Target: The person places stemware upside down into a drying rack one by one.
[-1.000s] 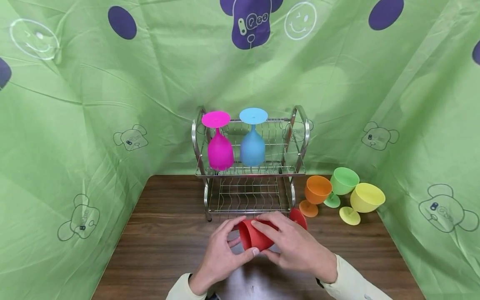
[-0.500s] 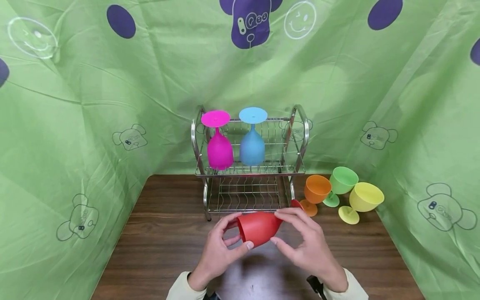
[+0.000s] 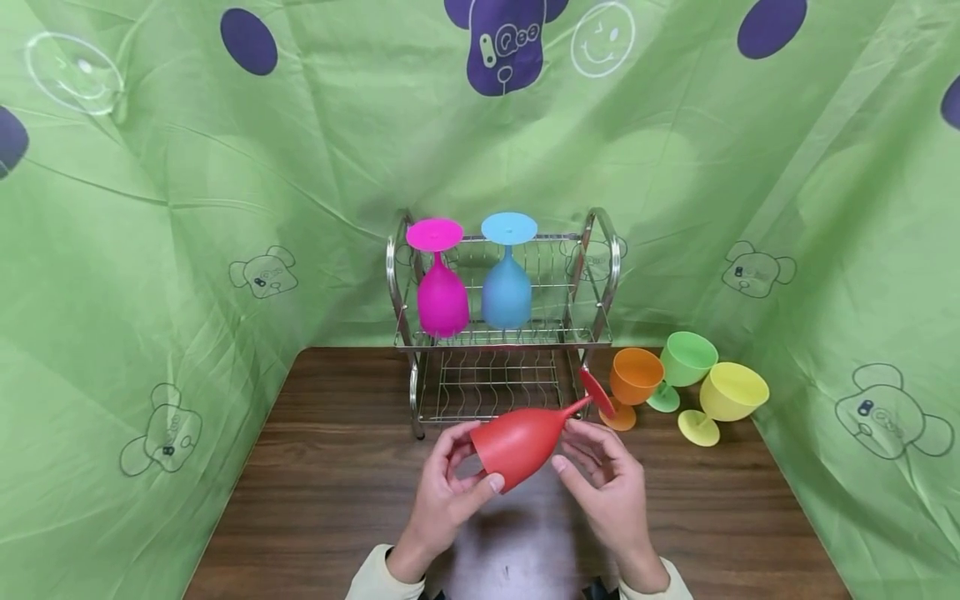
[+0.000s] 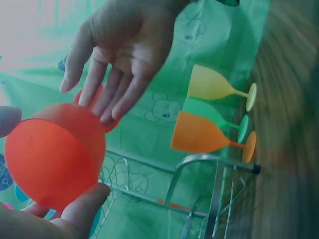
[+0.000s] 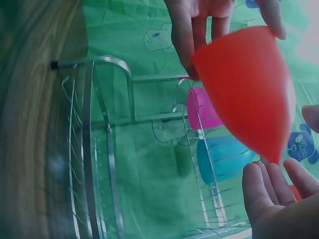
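Red goblet, blue goblet, green backdrop (purple-spotted), brown wood-grained table

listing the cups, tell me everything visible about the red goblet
The red goblet looks plastic, with a deep bowl, thin stem and round flat foot. It is held tilted above the brown table, rim lower left in the head view, foot upper right. The left hand grips the rim; the right hand is by the stem, contact unclear.
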{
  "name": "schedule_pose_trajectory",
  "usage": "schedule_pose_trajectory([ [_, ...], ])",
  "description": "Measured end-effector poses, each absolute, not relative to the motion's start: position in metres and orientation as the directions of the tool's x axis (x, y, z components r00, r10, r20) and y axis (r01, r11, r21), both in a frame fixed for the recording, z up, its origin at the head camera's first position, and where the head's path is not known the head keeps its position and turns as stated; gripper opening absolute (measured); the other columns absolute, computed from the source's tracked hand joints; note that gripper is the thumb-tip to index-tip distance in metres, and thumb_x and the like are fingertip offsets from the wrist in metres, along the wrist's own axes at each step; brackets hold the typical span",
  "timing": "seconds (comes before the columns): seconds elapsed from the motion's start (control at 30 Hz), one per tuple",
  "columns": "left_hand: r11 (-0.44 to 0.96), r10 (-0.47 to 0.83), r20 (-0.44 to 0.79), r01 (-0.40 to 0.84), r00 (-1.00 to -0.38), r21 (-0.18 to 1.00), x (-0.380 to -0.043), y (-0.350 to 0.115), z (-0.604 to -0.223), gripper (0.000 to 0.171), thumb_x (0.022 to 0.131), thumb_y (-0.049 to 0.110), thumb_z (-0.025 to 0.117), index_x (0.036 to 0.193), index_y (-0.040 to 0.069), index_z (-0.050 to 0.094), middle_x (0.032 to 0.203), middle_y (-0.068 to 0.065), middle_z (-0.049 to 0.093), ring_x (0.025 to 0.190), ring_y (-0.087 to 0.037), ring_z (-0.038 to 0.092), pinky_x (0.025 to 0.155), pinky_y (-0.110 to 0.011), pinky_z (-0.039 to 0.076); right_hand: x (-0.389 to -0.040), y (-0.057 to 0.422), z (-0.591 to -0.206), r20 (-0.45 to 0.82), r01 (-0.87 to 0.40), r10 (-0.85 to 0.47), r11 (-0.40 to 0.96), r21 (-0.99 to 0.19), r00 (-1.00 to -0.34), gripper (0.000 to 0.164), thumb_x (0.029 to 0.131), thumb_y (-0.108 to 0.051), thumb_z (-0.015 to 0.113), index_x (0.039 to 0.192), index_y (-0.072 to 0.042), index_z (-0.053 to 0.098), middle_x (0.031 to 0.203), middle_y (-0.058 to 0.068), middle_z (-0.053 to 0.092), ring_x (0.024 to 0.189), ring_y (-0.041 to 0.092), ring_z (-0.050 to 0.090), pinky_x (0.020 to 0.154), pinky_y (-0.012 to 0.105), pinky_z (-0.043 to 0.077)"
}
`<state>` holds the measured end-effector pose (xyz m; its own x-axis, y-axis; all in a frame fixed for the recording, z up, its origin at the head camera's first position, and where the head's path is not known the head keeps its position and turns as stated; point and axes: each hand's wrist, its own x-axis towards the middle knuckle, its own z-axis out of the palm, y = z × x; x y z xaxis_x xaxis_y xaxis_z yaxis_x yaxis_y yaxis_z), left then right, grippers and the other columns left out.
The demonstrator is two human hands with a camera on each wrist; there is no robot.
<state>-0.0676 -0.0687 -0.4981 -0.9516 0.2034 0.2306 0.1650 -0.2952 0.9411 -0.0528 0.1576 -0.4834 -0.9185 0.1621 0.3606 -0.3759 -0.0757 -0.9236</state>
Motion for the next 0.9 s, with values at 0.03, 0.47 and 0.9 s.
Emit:
schedule_pose_trajectory([
  [0.03,-0.319,0.214,0.239,0.163,-0.947,0.933,-0.067,-0.068,-0.499,0.068,0.088,-0.006,0.076,0.148,-0.007,0.043,0.14,-0.017,0.054,0.123,-0.024,0.061,0.091,-0.041,0.066,-0.053,0.157,-0.485,0.338,-0.357,0.17,-0.097,-0.929,-0.926,0.05,0.082,0.023,0.075,0.13,0.014,0.063,0.126,0.014,0.069,0.112,0.019,0.074,0.099,0.036,0.062],
  [0.47,-0.529,0.326,0.388,0.174,-0.862,0.831,-0.066,-0.062,-0.513,0.06,0.094,-0.005,0.062,0.147,-0.015,0.035,0.142,-0.014,0.055,0.128,-0.019,0.06,0.106,-0.033,0.059,-0.054,0.154,-0.49,0.335,-0.291,-0.011,-0.468,-0.834,-0.942,0.051,0.087,0.022,0.063,0.132,-0.001,0.064,0.12,0.004,0.068,0.11,0.015,0.07,0.09,0.023,0.063],
  [0.9,-0.584,0.347,0.448,0.184,-0.824,0.791,-0.071,-0.065,-0.511,0.062,0.093,-0.007,0.059,0.148,-0.016,0.033,0.143,-0.013,0.055,0.129,-0.02,0.06,0.106,-0.036,0.06,-0.052,0.153,-0.48,0.328,-0.277,-0.033,-0.46,-0.844,-0.944,0.052,0.087,0.019,0.067,0.135,0.0,0.063,0.127,0.004,0.073,0.111,0.015,0.072,0.095,0.027,0.063],
])
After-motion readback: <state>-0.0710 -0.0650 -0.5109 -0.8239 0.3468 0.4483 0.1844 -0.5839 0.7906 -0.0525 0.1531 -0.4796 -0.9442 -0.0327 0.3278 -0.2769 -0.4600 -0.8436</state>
